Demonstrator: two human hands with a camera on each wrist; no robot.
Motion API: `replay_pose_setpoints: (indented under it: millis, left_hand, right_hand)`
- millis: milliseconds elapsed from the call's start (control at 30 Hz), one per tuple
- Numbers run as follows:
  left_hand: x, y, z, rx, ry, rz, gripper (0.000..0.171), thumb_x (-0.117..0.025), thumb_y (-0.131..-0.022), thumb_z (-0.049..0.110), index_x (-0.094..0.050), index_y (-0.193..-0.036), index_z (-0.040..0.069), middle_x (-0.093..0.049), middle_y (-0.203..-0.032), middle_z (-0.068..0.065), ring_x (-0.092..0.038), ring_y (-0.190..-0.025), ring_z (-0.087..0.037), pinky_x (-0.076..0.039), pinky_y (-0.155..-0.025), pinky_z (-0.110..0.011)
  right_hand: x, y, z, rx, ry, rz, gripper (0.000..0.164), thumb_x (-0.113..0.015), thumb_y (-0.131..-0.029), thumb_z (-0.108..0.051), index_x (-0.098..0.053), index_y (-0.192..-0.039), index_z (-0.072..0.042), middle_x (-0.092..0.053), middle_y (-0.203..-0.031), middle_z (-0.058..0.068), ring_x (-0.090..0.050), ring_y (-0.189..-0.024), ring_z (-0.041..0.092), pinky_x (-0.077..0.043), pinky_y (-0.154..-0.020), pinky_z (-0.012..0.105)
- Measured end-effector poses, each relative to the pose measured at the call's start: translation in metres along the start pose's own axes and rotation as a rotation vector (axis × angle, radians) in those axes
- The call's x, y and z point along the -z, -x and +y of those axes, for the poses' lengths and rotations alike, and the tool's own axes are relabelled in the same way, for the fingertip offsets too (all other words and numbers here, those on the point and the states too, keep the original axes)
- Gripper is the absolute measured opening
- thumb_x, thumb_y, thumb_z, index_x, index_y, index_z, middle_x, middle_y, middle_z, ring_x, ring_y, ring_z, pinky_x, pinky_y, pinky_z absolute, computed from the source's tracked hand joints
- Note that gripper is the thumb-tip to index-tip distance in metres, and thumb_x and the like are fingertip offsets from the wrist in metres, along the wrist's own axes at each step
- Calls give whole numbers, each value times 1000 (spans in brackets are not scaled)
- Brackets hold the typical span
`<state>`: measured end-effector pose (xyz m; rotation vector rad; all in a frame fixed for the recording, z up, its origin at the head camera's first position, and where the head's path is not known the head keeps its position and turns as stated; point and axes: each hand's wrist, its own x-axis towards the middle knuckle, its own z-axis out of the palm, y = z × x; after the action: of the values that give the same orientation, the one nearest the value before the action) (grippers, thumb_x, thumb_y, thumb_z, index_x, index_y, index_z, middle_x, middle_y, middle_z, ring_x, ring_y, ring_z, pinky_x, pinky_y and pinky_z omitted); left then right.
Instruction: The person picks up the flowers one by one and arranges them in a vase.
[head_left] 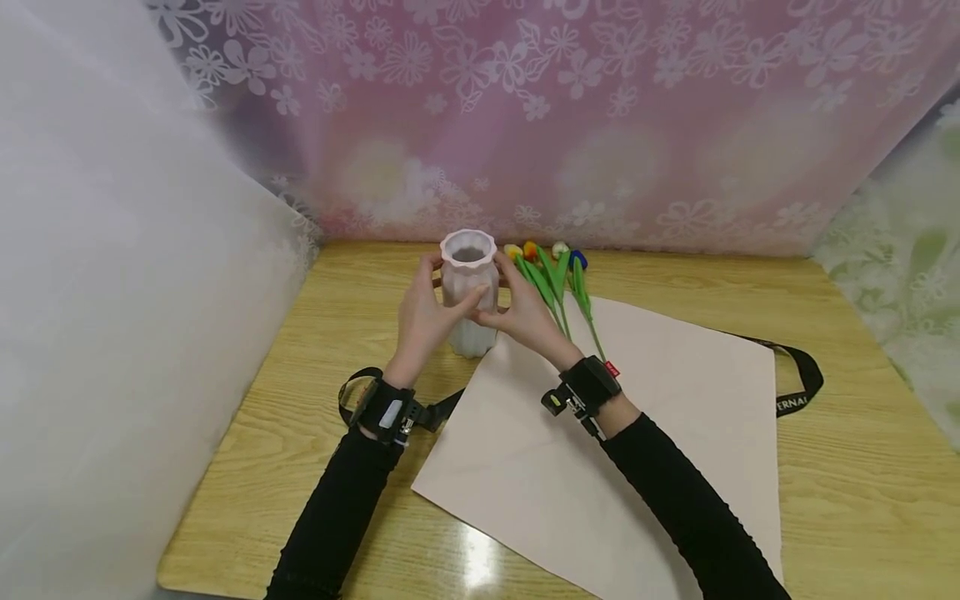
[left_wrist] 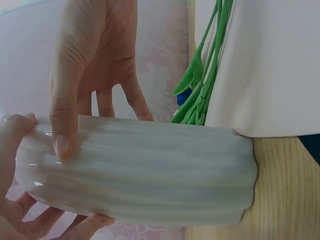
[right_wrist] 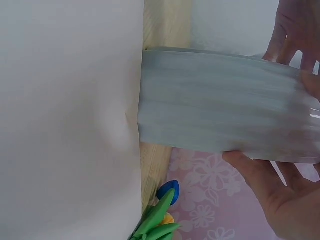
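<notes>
A whitish ribbed vase [head_left: 470,304] with a scalloped rim stands upright near the table's back edge; whether its base touches the table I cannot tell. My left hand [head_left: 427,312] grips its left side, and my right hand [head_left: 528,317] holds its right side. Both thumbs lie across the near face. In the left wrist view the vase [left_wrist: 145,170] appears sideways, with the right hand [left_wrist: 95,55] above it and the left hand [left_wrist: 15,175] at its upper end. The right wrist view shows the right hand's fingertips [right_wrist: 235,160] against the vase [right_wrist: 215,105].
Several artificial tulips [head_left: 555,279] with yellow, orange, white and blue heads lie right of the vase. Their stems reach onto a pale flat tote bag [head_left: 697,400] with black straps [head_left: 802,383] and a red tag [head_left: 612,367]. A floral curtain [head_left: 525,150] hangs behind the table.
</notes>
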<state>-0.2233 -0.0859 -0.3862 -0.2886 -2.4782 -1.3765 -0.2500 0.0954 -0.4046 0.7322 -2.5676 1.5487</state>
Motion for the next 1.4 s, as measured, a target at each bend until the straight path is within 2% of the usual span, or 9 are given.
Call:
replay_pose_setpoints:
  millis: [233,333,467,533,700,900,1133,1267,1400]
  left_hand:
    - [7,0,-5,-36,10,-38,77,-80,-88,39,-43,-149,10,-51,-148,-11,-56,-128,-34,-52,-99,-51]
    - [8,0,-8,-75,-3,-73,83,-83,-86,34,-39,-152,8,-49,-149,-13,-54,-130,-35,-52,-101,-50]
    - [6,2,-15,-75,38,-80,90,-87,-82,31,-36,-154,8,-49,-147,-15,-53,-129,-34,-54,-97,-52]
    - [4,5,-19,-51,61,-67,89,-87,-82,31,-39,-152,8,-50,-144,-15,-54,-127,-33,-56,-94,-51]
    - [3,10,-24,-27,76,-42,81,-87,-82,33,-47,-147,7,-55,-140,-14,-58,-123,-30,-59,-91,-46]
    - [2,9,-24,-31,80,-38,75,-87,-81,36,-52,-140,6,-58,-135,-13,-61,-119,-30,-60,-87,-42]
    - [2,8,-27,-36,102,-22,68,-87,-81,35,-55,-132,4,-61,-131,-13,-62,-118,-29,-61,-87,-41]
    - [2,9,-28,-33,107,-13,67,-88,-80,33,-56,-131,5,-61,-131,-13,-63,-118,-29,-61,-86,-40]
    - [3,9,-28,-37,111,-11,67,-89,-79,31,-57,-131,4,-62,-131,-13,-63,-118,-29,-61,-85,-39]
  right_hand:
    - [7,4,4,-46,-7,-64,96,-80,-90,-23,-19,-163,-21,-36,-159,15,-45,-139,41,-53,-99,57]
    - [27,10,10,-68,10,-76,79,-75,-94,-22,-31,-160,-19,-42,-156,15,-48,-136,42,-51,-102,55]
    - [63,19,18,-104,74,47,46,-65,-102,-20,-54,-145,-12,-60,-136,17,-59,-119,39,-55,-95,49]
    - [78,24,22,-144,134,112,38,-63,-103,-20,-59,-139,-9,-64,-128,17,-62,-110,37,-56,-89,47]
    - [97,35,32,-212,343,129,26,-62,-103,-15,-66,-126,-4,-67,-115,19,-67,-93,36,-57,-75,44]
    - [90,37,47,-291,475,39,20,-67,-100,-16,-73,-113,-3,-73,-99,18,-69,-73,28,-56,-60,35]
    - [62,14,62,-412,529,-121,21,-71,-97,-19,-77,-104,-1,-72,-78,13,-60,-52,16,-47,-51,25]
    - [51,4,69,-423,586,-124,20,-75,-94,-20,-79,-90,-1,-67,-65,9,-58,-51,17,-44,-51,26]
    - [44,-2,72,-406,622,-85,19,-78,-90,-17,-77,-80,-1,-67,-68,7,-59,-59,20,-44,-53,28]
